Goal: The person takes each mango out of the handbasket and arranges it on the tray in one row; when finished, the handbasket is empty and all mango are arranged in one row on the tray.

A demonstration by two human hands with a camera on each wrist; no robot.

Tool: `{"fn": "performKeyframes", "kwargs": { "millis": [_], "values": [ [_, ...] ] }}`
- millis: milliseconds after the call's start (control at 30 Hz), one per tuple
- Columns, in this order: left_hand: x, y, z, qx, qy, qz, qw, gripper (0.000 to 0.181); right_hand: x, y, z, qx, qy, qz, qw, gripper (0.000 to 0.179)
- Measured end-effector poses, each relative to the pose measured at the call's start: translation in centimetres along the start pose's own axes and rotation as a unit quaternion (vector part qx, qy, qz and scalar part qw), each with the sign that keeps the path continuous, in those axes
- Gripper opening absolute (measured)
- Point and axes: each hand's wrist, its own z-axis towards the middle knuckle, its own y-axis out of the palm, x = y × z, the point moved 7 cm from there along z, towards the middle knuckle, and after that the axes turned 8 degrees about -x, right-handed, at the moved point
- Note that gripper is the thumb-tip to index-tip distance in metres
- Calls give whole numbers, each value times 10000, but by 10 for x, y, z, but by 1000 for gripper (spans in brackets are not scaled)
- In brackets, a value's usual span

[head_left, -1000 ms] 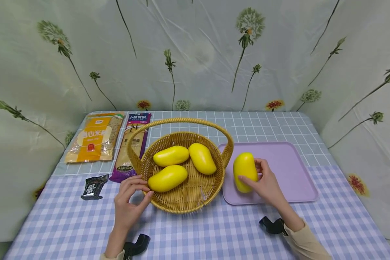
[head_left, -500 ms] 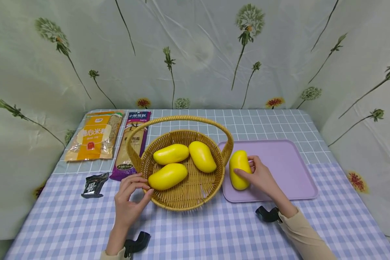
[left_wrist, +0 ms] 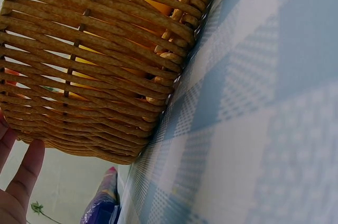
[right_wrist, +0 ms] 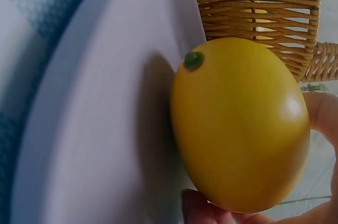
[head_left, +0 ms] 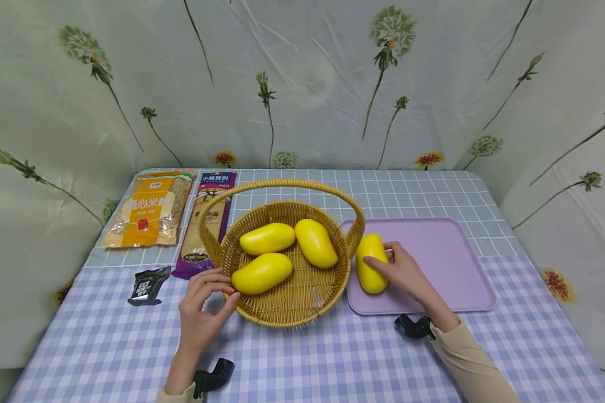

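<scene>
A wicker basket (head_left: 286,320) with a tall arched handle holds 3 yellow mangoes: one at the back left (head_left: 267,239), one at the right (head_left: 316,243) and one at the front left (head_left: 262,273). My left hand (head_left: 203,313) grips the basket's left rim with fingertips and thumb; the left wrist view shows the thumb (left_wrist: 30,168) against the weave. To the right, my right hand (head_left: 408,277) holds another mango (head_left: 371,264) between thumb and fingers, over the left part of a purple tray (head_left: 441,268). Its green stem end shows in the right wrist view; a shadow lies beside it.
An orange food bag (head_left: 148,210) and a purple pasta packet (head_left: 206,224) lie at the back left. A small black packet (head_left: 148,285) sits left of the left hand. Checked cloth (head_left: 307,364) covers the table, and a floral curtain (head_left: 312,84) hangs behind.
My right hand has moved the mango left and slightly lower, toward the basket, then stayed nearly still over the last half second. The left hand keeps its place on the rim.
</scene>
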Motion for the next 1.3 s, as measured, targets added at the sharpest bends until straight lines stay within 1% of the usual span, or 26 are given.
{"fn": "performKeyframes", "kwargs": {
  "millis": [200, 400, 667, 767, 900, 1067, 1200, 1300],
  "values": [
    [0, 0, -1, 7, 3, -1, 10000, 23, -1, -1, -1, -218, 54, 26, 9997, 77],
    [1, 0, 0, 74, 177, -41, 9998, 24, -1, -2, -4, -349, 34, 249, 9991, 79],
    [1, 0, 0, 75, 159, -23, 9998, 22, -3, -3, -9, -286, -284, 233, 9989, 76],
    [1, 0, 0, 80, 153, -2, 9999, 23, -5, -5, -11, -192, -400, 114, 9989, 75],
    [1, 0, 0, 76, 156, 1, 9998, 24, -3, -9, -15, -55, -459, -100, 9989, 73],
    [1, 0, 0, 86, 161, 12, 9998, 25, -1, -13, -22, 101, -545, -219, 9982, 69],
    [2, 0, 0, 79, 163, 2, 9998, 24, -2, -18, -28, 421, -662, -295, 9965, 64],
    [2, 0, 0, 77, 170, -13, 9998, 23, -3, -21, -32, 783, -816, -305, 9931, 56]
  ]
}}
